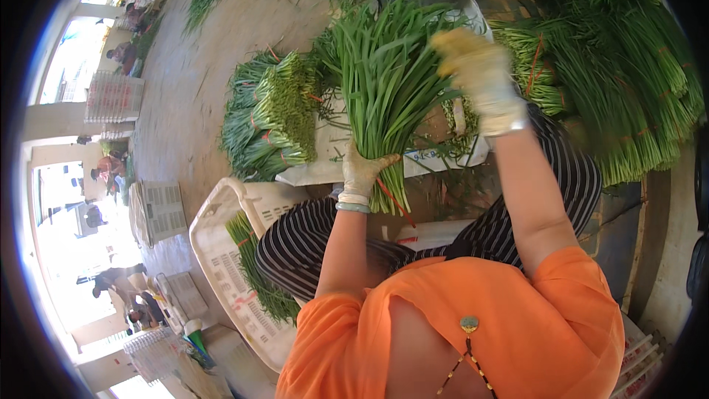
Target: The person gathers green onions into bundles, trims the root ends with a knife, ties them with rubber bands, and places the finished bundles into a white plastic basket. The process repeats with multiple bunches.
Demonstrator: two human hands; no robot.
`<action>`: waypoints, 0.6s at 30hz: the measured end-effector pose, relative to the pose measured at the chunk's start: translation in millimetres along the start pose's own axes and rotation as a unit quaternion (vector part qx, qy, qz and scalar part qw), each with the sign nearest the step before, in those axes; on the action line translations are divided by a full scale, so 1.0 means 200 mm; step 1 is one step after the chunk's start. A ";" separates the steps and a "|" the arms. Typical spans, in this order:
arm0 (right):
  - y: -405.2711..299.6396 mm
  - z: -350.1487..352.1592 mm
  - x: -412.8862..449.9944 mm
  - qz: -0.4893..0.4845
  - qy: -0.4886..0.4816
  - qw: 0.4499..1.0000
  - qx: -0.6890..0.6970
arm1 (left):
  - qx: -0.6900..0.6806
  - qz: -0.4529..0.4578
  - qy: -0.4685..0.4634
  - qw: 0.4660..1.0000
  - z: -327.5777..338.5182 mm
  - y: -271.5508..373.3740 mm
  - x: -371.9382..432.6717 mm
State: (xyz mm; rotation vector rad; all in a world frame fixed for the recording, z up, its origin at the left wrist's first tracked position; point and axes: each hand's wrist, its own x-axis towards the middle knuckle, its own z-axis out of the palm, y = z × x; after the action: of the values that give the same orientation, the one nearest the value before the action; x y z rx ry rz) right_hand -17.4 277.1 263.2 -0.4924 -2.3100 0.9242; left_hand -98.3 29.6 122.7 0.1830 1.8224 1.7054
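My left hand (363,172), in a pale, soiled glove, grips a loose bunch of long flat green leaves, apparently garlic chives (382,77), near the stem ends. The leaves fan out away from me, over a white sheet (307,173). A red tie (394,202) sticks out beside the cut stems below that hand. My right hand (482,77), gloved and stained yellow at the fingers, is beside the right edge of the leaves. Motion blur hides whether its fingers hold anything. Loose trimmings (465,122) lie under the right wrist.
Tied bunches (271,111) are stacked to the left on the sheet. A white plastic crate (216,266) with more greens stands by my left knee. Large piles of bundled greens (626,83) fill the right side. Other people (108,169) and crates (160,210) are farther left.
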 end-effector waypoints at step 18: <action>-0.22 0.14 -0.37 -0.192 -0.062 0.976 -0.079 | -0.478 -0.184 0.021 0.858 -0.10 -0.12 -0.30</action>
State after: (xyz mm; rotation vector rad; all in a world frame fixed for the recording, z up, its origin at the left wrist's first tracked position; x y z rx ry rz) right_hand 14.6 193.9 250.8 -0.0429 -2.4831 0.6015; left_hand -53.9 -20.5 119.1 -0.5834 0.7642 2.0910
